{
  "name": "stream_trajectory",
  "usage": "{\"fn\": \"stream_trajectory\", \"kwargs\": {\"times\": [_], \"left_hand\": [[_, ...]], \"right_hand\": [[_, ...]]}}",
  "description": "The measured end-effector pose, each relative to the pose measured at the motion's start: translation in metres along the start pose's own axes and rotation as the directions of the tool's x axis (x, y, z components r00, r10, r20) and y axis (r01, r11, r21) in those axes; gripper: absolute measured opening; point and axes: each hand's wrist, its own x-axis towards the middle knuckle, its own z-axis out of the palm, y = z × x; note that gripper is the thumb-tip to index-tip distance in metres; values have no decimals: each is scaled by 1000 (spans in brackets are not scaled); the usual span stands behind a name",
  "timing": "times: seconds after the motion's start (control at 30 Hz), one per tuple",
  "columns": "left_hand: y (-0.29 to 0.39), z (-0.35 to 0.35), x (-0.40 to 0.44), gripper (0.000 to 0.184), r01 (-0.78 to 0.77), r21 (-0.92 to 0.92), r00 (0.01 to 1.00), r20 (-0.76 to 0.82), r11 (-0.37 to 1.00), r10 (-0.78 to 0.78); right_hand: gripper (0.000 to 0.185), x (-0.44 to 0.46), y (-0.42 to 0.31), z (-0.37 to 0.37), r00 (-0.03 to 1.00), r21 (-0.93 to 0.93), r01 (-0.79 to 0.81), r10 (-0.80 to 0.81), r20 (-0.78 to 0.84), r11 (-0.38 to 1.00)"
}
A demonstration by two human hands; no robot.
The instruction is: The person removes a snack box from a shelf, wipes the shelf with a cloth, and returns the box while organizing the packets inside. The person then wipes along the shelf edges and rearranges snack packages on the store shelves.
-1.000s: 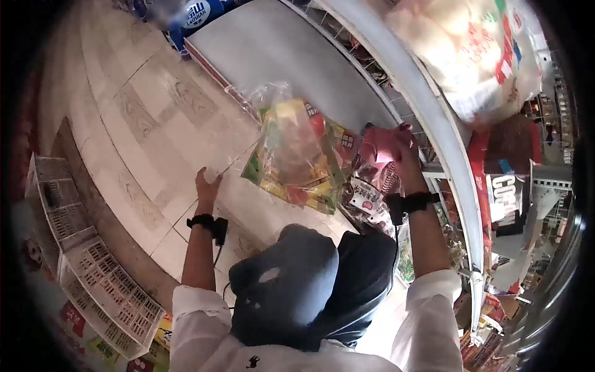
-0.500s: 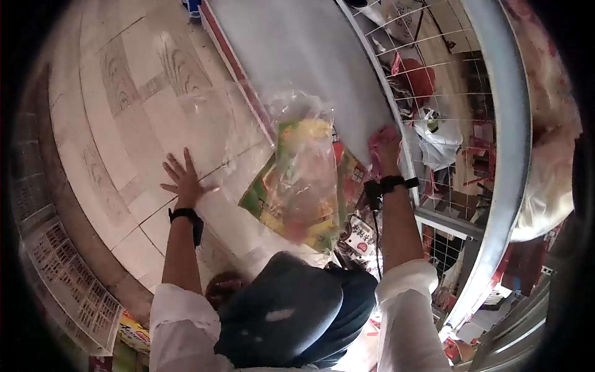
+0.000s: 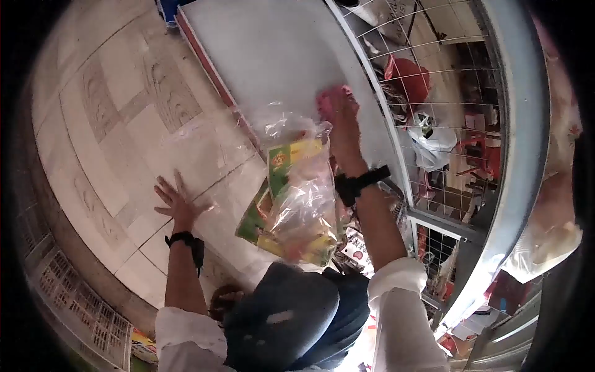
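My right hand (image 3: 344, 127) presses a pink cloth (image 3: 328, 102) onto the grey shelf board (image 3: 279, 49). On the tiled floor (image 3: 124, 149) at the left, my left hand (image 3: 181, 203) has its fingers spread and holds nothing. Between the two hands lies a clear plastic bag (image 3: 304, 204) over yellow and green packets (image 3: 282, 164), partly across the shelf's front edge. White and dark packets (image 3: 354, 248) show beside my right forearm.
A wire mesh panel (image 3: 409, 93) runs along the shelf's right side, with a white bag (image 3: 431, 146) and red items behind it. A curved metal shelf edge (image 3: 517, 155) rises at the right. White plastic baskets (image 3: 80, 304) stand at the lower left.
My right hand has moved with the pink cloth from the shelf's mesh side up and left onto the board. My left hand stays spread on the floor. The view has shifted down and closer.
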Motion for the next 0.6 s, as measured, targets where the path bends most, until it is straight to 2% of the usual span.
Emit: {"fn": "stream_trajectory", "kwargs": {"times": [0.03, 0.07, 0.1, 0.13, 0.17, 0.2, 0.23, 0.27, 0.3, 0.33, 0.4, 0.43, 0.47, 0.5, 0.53, 0.57, 0.6], "left_hand": [[1, 0, 2, 140, -11, -5, 1000, -2, 1000, 11], [0, 1, 2, 140, -3, 8, 1000, 0, 1000, 3], [-3, 3, 1, 139, 4, 22, 1000, 6, 1000, -4], [-4, 9, 3, 139, -6, 18, 1000, 6, 1000, 6], [-8, 16, 5, 141, -26, -3, 999, -38, 1000, 26], [-11, 19, 8, 142, -43, -21, 996, -81, 999, 41], [-12, 17, 10, 142, -39, -28, 996, -83, 999, 36], [-12, 17, 10, 142, -47, -36, 997, -64, 998, 45], [-14, 18, 9, 142, -52, -44, 998, -44, 998, 50], [-18, 25, 10, 142, -43, -50, 998, -44, 998, 41], [-25, 41, 17, 141, -76, 18, 989, -126, 997, 78], [-23, 40, 18, 141, -71, 15, 989, -130, 997, 72], [-20, 36, 17, 142, -48, 49, 993, -104, 998, 53], [-19, 34, 15, 142, -27, 85, 996, -77, 996, 33], [-19, 31, 13, 142, -24, 85, 997, -77, 996, 31], [-19, 29, 11, 142, -51, 63, 995, -85, 997, 56], [-17, 28, 9, 142, -76, 38, 992, -95, 996, 80]], "right_hand": [[39, -10, -3, 6, 981, -244, 112, -146, -125, 963], [31, -19, 4, 9, 928, -484, 181, -312, -204, 856], [31, -28, 24, 4, 928, -493, 175, -309, -206, 852], [24, -35, 53, -7, 984, -213, -71, 33, -176, 975], [26, -38, 70, -20, 937, 65, -345, 348, -44, 936], [26, -39, 71, -35, 938, 63, -341, 344, -44, 938], [24, -39, 69, -49, 888, 370, -411, 458, -47, 834], [23, -35, 69, -57, 830, 635, -429, 558, -4, 643], [23, -25, 70, -57, 835, 628, -431, 550, 5, 648], [9, -12, 76, -53, 844, 640, -403, 537, -17, 654], [10, 14, 104, -45, 853, 653, -374, 521, -38, 659], [14, 30, 132, -38, 949, 349, -246, 298, -103, 904], [19, 44, 149, -33, 995, 1, -52, 52, -81, 999], [19, 59, 154, -27, 996, 3, -48, 48, -78, 999], [6, 72, 156, -18, 983, -69, -23, 10, -185, 997], [12, 77, 156, -9, 957, -144, -5, -37, -287, 990], [11, 78, 101, -10, 980, 293, -132, 169, -102, 947]]}}
